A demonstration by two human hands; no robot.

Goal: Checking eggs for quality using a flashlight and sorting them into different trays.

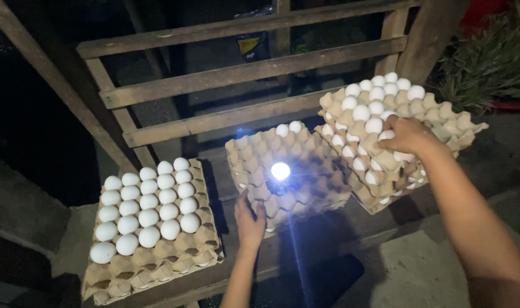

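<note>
Three cardboard egg trays sit on a bench. The left tray (191,251) is mostly filled with white eggs (148,202). My left hand (249,223) rests at the front edge of the nearly bare middle tray (254,165), which is tilted and has two eggs (288,128) at its far rim. A bright light (280,170) glows in that tray. My right hand (409,137) lies on the right tray stack (448,122), fingers curled around a white egg (386,135) among several others.
A slatted wooden frame (237,74) stands behind the trays. A green plant (488,63) grows at the upper right. The bench's front edge (340,236) runs below the trays, with concrete ground (425,274) beyond it. The surroundings are dark.
</note>
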